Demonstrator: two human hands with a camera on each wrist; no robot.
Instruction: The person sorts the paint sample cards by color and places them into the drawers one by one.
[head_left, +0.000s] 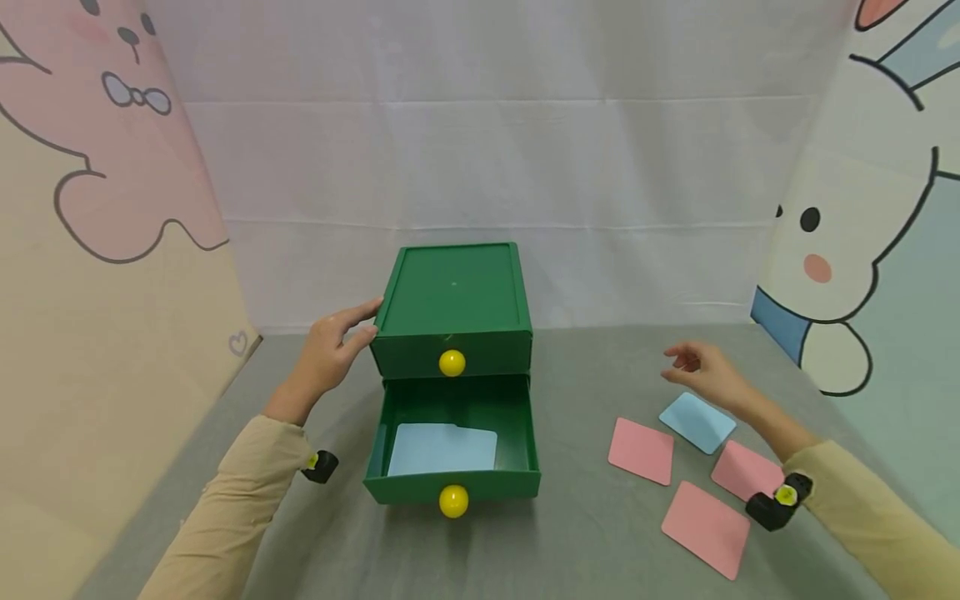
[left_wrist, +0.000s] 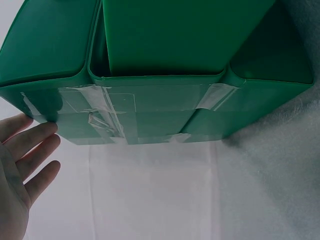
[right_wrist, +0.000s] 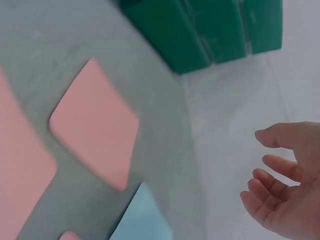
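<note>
A green drawer unit (head_left: 453, 287) stands mid-table with yellow knobs. One lower drawer (head_left: 517, 450) is pulled out, and light blue cards (head_left: 442, 450) lie inside it. My left hand (head_left: 330, 350) touches the unit's upper left side with extended fingers; in the left wrist view its fingertips (left_wrist: 47, 129) meet the green side, which has clear tape across it. My right hand (head_left: 708, 379) hovers above a light blue card (head_left: 697, 422) on the table. Its fingers are loosely bent and nothing is between them, as the right wrist view also shows.
Pink cards lie right of the unit: one beside the blue card (head_left: 641, 451), one nearer the front (head_left: 707, 529), and another (head_left: 746, 469) partly behind the right wrist's camera. A white cloth (head_left: 487, 158) hangs behind the grey table; printed panels stand at both sides.
</note>
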